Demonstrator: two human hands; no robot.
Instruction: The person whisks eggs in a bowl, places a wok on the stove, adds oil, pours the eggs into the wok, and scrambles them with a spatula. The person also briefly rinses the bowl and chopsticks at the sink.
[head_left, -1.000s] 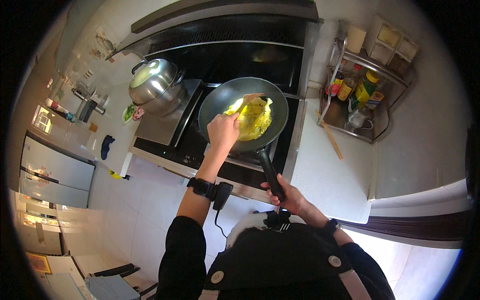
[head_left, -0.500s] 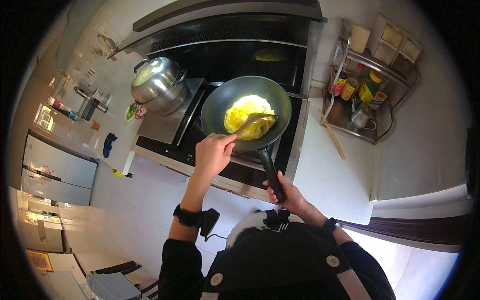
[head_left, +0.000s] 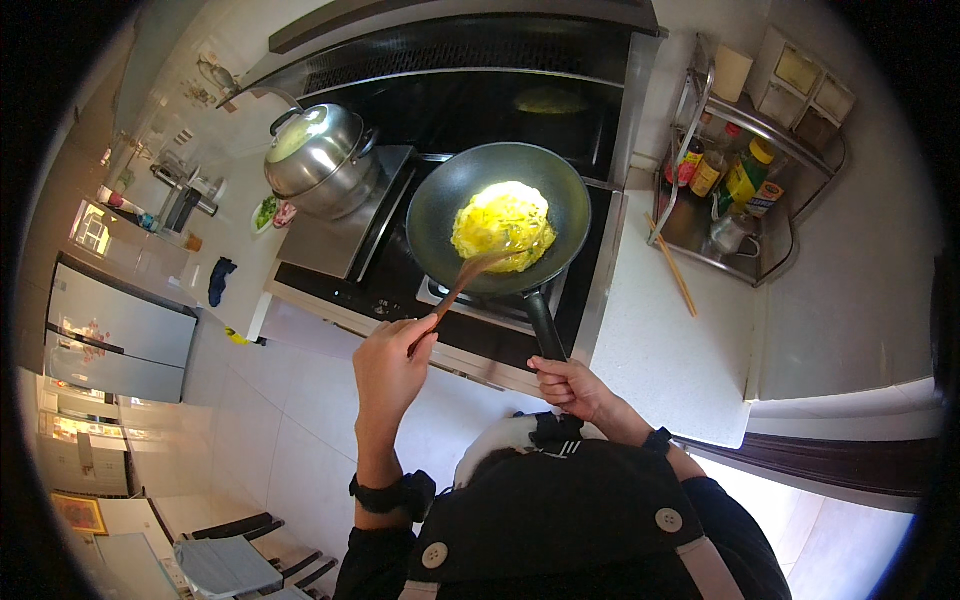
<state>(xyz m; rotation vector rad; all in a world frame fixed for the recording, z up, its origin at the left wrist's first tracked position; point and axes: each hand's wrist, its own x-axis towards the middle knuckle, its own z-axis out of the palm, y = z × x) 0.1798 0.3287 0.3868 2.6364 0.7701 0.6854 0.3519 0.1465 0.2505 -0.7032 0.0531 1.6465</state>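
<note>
A dark wok [head_left: 432, 205] with a long black handle [head_left: 543, 326] sits on the stove in front of me. Yellow cooked egg [head_left: 498, 222] lies spread in its middle, brightly lit. My left hand [head_left: 390, 372] is closed around the end of a brown wooden spatula [head_left: 456, 288]. The spatula's blade reaches over the wok's near rim and touches the egg's near edge. Fingers curled, my right hand [head_left: 578, 388] grips the end of the wok's handle, close to my body.
Left of the wok stands a lidded steel pot [head_left: 325, 165]. A small plate of chopped greens [head_left: 265, 213] is beyond it. Chopsticks [head_left: 676, 270] lie on the right counter, beside a metal rack [head_left: 770, 262] of sauce bottles. A dark cloth [head_left: 221, 281] lies on the left counter.
My left hand has drawn back toward me and left, pulling the spatula from over the egg to its near edge. My right hand has shifted its grip on the wok's handle.
</note>
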